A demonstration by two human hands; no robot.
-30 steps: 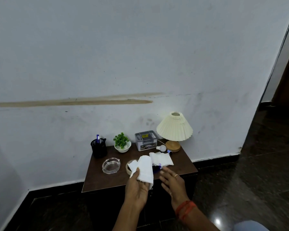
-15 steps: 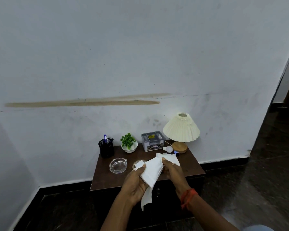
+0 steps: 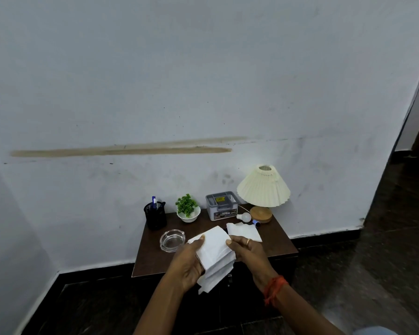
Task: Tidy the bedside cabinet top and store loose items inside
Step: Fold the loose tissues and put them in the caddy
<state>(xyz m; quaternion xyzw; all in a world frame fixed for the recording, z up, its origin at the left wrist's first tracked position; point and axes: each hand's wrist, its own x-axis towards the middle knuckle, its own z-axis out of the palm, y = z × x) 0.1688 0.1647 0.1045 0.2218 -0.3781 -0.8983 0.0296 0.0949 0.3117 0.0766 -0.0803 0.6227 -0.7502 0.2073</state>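
Note:
A brown bedside cabinet (image 3: 278, 247) stands against the wall. In front of it my left hand (image 3: 188, 264) and my right hand (image 3: 248, 253) hold a folded white tissue (image 3: 214, 251) between them, thumbs on its top face, layers hanging below. Another white tissue (image 3: 243, 232) lies on the cabinet top behind my right hand. A loose white bulb (image 3: 244, 216) and a small blue-capped item (image 3: 256, 223) lie near the lamp base.
On the cabinet top stand a glass ashtray (image 3: 172, 240), a black pen holder (image 3: 155, 215), a small plant in a white bowl (image 3: 188, 210), a grey box (image 3: 221, 209) and a pleated lamp (image 3: 263, 189). Dark floor surrounds the cabinet; the wall is right behind.
My right hand came off the cabinet top and joined my left hand on the tissue. The tissue now sits flatter and more folded between both hands.

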